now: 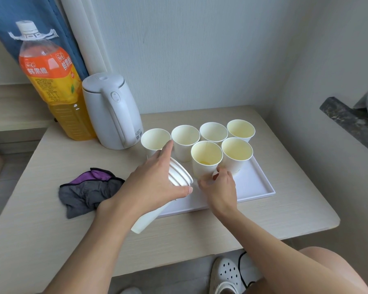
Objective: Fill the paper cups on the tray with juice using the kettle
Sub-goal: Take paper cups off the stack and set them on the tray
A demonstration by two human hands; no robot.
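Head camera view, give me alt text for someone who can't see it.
A person's left hand holds a tilted stack of paper cups while the right hand grips the front cup, which holds a little juice, one of six on a white tray. A white kettle, an orange juice bottle and a crumpled cloth sit to the left.

Reads 鲜果橙 in large pale characters on the orange label (pixel 48 67) of the juice bottle (pixel 57 107), printed twice, on the front and on the side. Above each, a small logo too blurred to read. Below, fine print, illegible. Low on the kettle (pixel 106 115), a small sticker (pixel 139 135), perhaps a barcode.
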